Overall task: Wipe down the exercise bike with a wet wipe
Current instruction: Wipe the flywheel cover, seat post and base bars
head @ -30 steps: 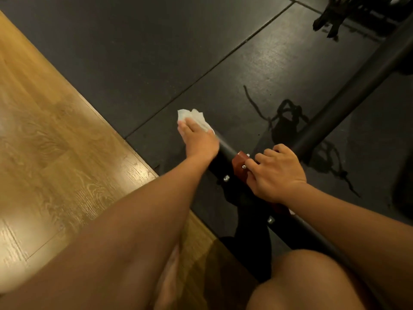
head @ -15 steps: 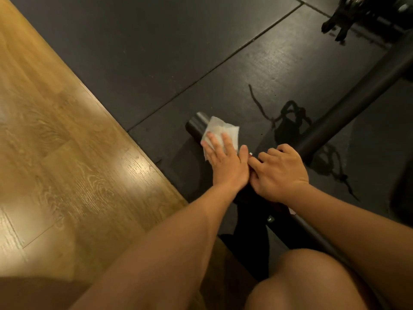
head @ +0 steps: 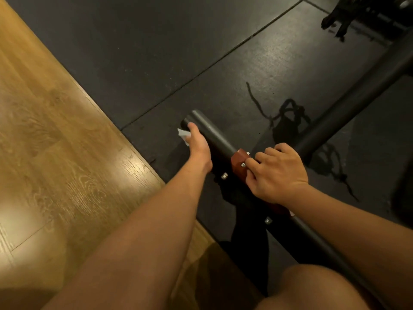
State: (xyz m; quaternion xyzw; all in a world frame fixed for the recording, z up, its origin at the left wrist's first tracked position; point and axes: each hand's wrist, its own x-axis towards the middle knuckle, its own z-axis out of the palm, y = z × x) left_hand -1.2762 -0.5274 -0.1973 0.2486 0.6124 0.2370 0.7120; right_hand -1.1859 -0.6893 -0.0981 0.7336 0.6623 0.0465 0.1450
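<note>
Beyond the red bracket [head: 239,162], the left hand [head: 197,144] gripped the wet wipe [head: 183,135] against the floor bar [head: 214,136] near its free end, while the right hand [head: 279,173] curled on the bracket itself; I think a stroke further outward could carry the wipe off the bar's end.

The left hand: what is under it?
A white wet wipe lies under the left hand, against the black bar. Only one corner shows; the rest is covered.

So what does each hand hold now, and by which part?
The left hand holds the wet wipe, mostly hidden under it, against the base bar near its end. The right hand grips the red bracket over its top.
</note>
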